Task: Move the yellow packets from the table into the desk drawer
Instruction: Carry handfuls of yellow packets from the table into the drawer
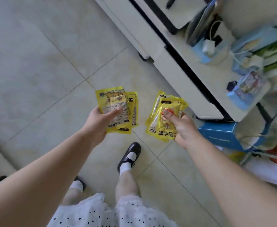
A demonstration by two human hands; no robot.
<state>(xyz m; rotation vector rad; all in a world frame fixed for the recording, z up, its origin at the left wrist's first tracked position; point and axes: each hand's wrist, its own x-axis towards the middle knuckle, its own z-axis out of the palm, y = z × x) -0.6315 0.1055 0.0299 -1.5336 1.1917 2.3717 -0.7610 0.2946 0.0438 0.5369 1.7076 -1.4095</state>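
Observation:
My left hand grips a small stack of yellow packets, printed backs facing up, thumb pressed on top. My right hand grips another bunch of yellow packets with a cartoon figure on the front. Both bundles are held above the tiled floor, a little apart. The white desk with a dark gap along its edge runs diagonally at the upper right; its drawer fronts look closed, and I cannot tell which one is the drawer.
The desk top holds a charger and cables, blue boxes and green leaves. A blue box sits on the floor under the desk. My black shoe stands on the pale floor tiles.

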